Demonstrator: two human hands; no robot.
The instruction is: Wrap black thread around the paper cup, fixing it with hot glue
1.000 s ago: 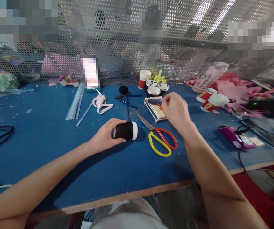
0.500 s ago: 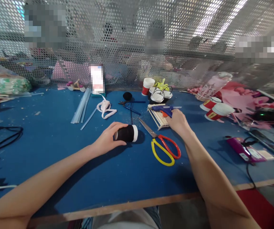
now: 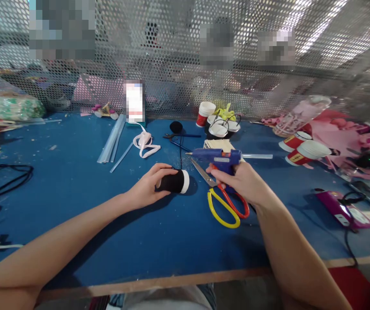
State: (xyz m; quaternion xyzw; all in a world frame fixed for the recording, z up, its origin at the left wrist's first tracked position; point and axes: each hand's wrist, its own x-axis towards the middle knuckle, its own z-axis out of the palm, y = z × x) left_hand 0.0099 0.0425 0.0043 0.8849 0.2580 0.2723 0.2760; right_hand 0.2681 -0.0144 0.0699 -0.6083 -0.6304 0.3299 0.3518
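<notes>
My left hand is wrapped round a paper cup wound with black yarn, lying on its side with its white end facing right. A strand runs from it up to a small black yarn ball. In my right hand is a blue glue gun, its nozzle pointing left towards the cup and a clear glue stick sticking out of its back. Scissors with one red and one yellow handle lie below the gun, partly hidden by it. Behind it shows a stick rack.
Blue pliers, a white ribbon and clear glue sticks lie further back. A phone leans against the mesh screen. Cups and pink scraps stand right, with a purple device nearer.
My right hand has lifted the glue gun off the stick rack and brought it nearer, over the scissors. My left hand keeps hold of the cup in about the same spot.
</notes>
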